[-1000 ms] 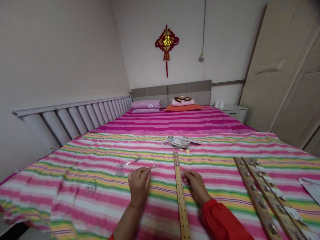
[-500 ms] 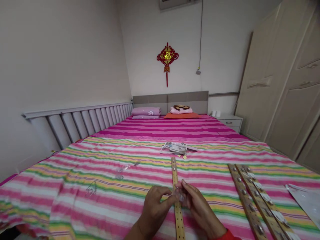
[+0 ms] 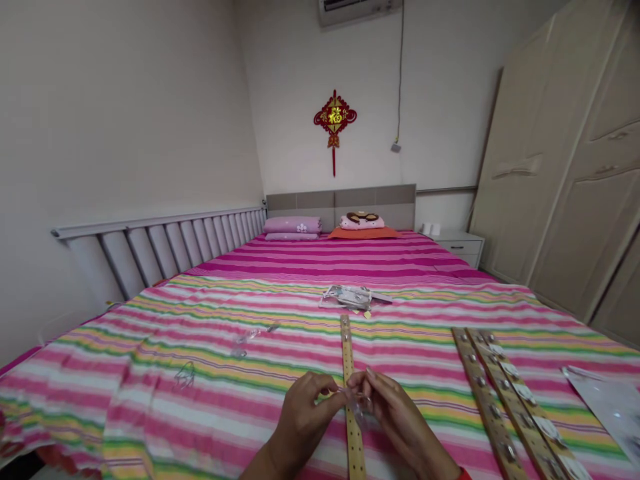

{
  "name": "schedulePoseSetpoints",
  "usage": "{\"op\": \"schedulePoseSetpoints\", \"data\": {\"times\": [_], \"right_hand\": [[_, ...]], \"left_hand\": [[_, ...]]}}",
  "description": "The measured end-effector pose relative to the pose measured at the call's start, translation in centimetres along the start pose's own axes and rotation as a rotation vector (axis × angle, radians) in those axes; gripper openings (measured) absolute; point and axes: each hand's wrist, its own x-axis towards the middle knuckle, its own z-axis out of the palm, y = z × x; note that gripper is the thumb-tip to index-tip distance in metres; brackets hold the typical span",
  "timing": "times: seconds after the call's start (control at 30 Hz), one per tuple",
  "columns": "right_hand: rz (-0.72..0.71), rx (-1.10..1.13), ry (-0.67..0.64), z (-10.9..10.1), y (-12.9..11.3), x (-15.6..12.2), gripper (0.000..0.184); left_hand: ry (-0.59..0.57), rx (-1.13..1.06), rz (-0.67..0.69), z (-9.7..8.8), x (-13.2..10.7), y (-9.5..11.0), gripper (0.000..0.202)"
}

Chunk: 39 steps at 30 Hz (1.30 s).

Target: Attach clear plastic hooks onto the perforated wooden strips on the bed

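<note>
Over a pale wooden strip with rows of holes [image 3: 355,448], my two hands meet around a small clear plastic bag [image 3: 357,409]. My left hand [image 3: 309,415] pinches one edge of it between thumb and forefinger. On the other side, my right hand [image 3: 395,412] is closed on the bag too, fingertips bent inward. Something small and shiny shows near the right fingertips, too blurred to name. The strip lies lengthwise on the striped sheet [image 3: 240,413], with small metal pieces on its far end.
Several wooden strips with metal pieces and white tags [image 3: 500,393] lie to the right, beside a clear plastic bag [image 3: 607,407]. Beyond my hands is a bag of small parts [image 3: 350,297]. Plastic scraps [image 3: 247,337] and a thin wire tangle [image 3: 185,375] lie left.
My right fingers have curled inward, closer to the left fingertips. The plastic bag now hangs lower between the hands. The camera's view has tilted up slightly.
</note>
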Motion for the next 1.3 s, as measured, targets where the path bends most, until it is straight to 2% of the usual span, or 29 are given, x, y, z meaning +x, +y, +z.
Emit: {"op": "schedulePoseSetpoints", "data": {"times": [0.17,0.3,0.57,0.67,0.77,0.87,1.03,1.1,1.2,1.3], "right_hand": [[0.067,-0.001,0.059,-0.2,0.0,0.2,0.021],[0.137,-0.035,0.084,-0.7,0.1,0.4,0.028],[0.164,-0.077,0.102,-1.7,1.4,0.6,0.024],[0.162,-0.071,0.121,-2.1,1.7,1.2,0.022],[0.144,-0.053,0.161,-2.5,2.2,2.1,0.021],[0.127,-0.028,0.232,-3.2,2.8,3.1,0.021],[0.106,-0.082,0.331,-4.7,3.9,5.0,0.024],[0.08,-0.127,0.353,-5.3,4.4,5.8,0.026],[0.053,-0.164,0.381,-6.1,5.2,7.1,0.025],[0.024,-0.195,0.416,-6.5,5.7,8.2,0.023]], "left_hand": [[-0.023,0.011,0.018,0.7,-0.3,-0.3,0.017],[-0.07,0.017,0.031,1.1,-0.8,-0.8,0.023],[-0.091,0.01,-0.019,2.4,-1.4,-1.2,0.023],[-0.1,-0.058,-0.095,3.4,-1.8,-1.6,0.027],[-0.14,-0.239,-0.267,4.8,-2.2,-2.0,0.027],[-0.165,-0.453,-0.514,6.1,-2.4,-2.1,0.027],[-0.054,-0.711,-1.113,8.5,-2.8,-2.3,0.025],[-0.022,-0.827,-1.31,9.7,-3.2,-2.7,0.029],[-0.024,-0.948,-1.444,11.6,-3.9,-3.6,0.035],[-0.011,-0.963,-1.532,13.2,-4.3,-4.6,0.035]]}}
